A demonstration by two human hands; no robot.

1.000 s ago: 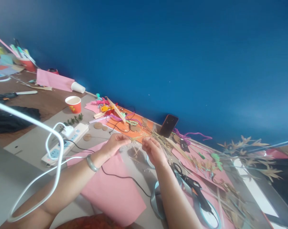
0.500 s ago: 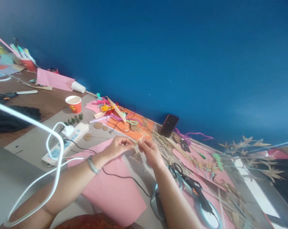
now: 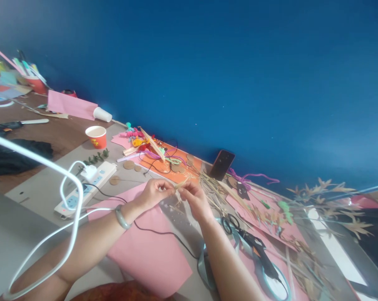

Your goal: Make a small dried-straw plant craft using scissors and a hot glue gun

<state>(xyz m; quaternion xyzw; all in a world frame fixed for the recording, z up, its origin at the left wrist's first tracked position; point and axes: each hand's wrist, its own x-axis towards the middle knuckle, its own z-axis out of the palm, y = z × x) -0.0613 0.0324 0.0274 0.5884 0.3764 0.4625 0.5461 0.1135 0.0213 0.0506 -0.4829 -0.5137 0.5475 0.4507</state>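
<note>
Diffuse, moderately bright light covers your scene; its source cannot be told. Note the pale sheen toward the right of the broad blue wall (image 3: 223, 83) and the greyish haze at its upper left. A soft-edged shadow darkens the flat grey tabletop (image 3: 185, 228) beside your bare right hand (image 3: 195, 201). Wide-angle stretching smears the dried tan leafy stalks (image 3: 359, 228) at right and the round red cup (image 3: 38, 86) at far left.
</note>
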